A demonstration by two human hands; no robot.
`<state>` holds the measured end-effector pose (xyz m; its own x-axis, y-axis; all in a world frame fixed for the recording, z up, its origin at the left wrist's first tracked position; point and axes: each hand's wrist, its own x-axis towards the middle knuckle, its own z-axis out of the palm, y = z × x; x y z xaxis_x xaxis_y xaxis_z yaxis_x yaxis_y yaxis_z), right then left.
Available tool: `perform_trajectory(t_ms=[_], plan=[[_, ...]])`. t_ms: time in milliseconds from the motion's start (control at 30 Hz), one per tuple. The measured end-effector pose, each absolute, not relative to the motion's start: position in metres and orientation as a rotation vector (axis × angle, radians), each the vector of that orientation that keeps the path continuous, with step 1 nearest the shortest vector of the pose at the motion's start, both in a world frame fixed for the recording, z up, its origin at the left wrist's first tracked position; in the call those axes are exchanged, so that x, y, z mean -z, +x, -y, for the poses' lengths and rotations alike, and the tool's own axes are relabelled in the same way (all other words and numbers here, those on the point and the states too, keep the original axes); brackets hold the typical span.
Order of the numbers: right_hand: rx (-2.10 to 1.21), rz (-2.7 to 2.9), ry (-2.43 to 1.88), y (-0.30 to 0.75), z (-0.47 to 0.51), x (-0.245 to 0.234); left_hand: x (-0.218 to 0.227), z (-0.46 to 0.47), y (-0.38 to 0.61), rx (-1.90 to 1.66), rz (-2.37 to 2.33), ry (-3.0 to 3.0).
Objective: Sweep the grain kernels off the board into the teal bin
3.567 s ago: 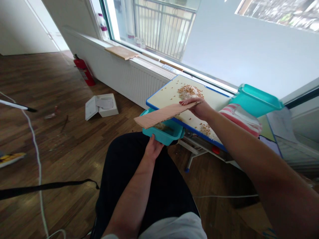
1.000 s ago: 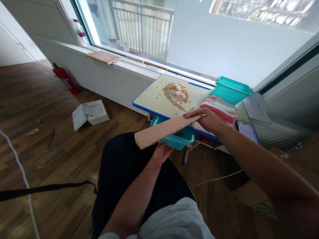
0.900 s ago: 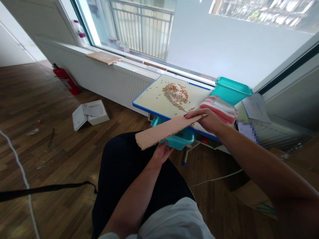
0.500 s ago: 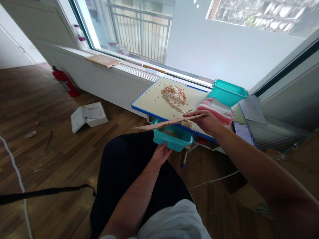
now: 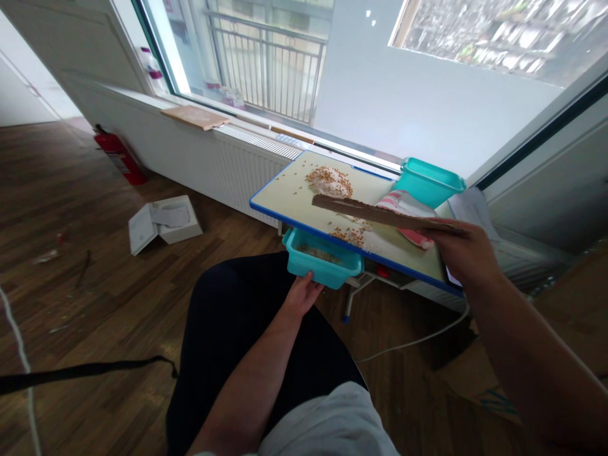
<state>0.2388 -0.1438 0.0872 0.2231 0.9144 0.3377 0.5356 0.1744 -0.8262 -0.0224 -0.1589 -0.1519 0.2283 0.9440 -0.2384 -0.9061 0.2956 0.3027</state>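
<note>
My left hand [image 5: 304, 294] grips the near wall of a teal plastic bin [image 5: 317, 268], held just below the table's front edge. Some grainy material [image 5: 319, 254] covers the bin's bottom. In my right hand [image 5: 463, 250] is a long piece of cardboard [image 5: 370, 211], raised over the right half of the cream table [image 5: 280, 195] with its thin edge toward me. A pile of orange-brown kernels mixed with pale powder [image 5: 330, 182] lies toward the back of the tabletop. More kernels [image 5: 350, 236] are scattered at the front edge, close above the bin.
A second teal bin [image 5: 430, 183] stands at the table's back right, beside a pink-and-white striped cloth [image 5: 401, 201]. The radiator [image 5: 237, 164] and window run behind the table. On the floor to the left are an open white box [image 5: 178, 220] and a red fire extinguisher [image 5: 121, 157].
My right hand has moved to the right with the cardboard, away from above the bin. The bin's inside and the front kernels now show more. My left hand keeps its hold.
</note>
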Motion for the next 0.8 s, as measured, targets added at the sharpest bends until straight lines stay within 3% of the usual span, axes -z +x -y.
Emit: perform_trajectory(t_ms=[233,533,800], plan=[[-0.276,1.335,-1.650,0.248,0.167,-0.070,0.154,0.158,-0.023,-1.280,-0.394,0.095],[0.231,1.485,-1.836,0.237,0.178,-0.060,0.158,0.156,-0.023,-1.277,-0.388,0.097],[0.311,1.516,-1.954,0.240,0.166,-0.055,0.154,0.157,-0.024,-1.273,-0.398,0.100]])
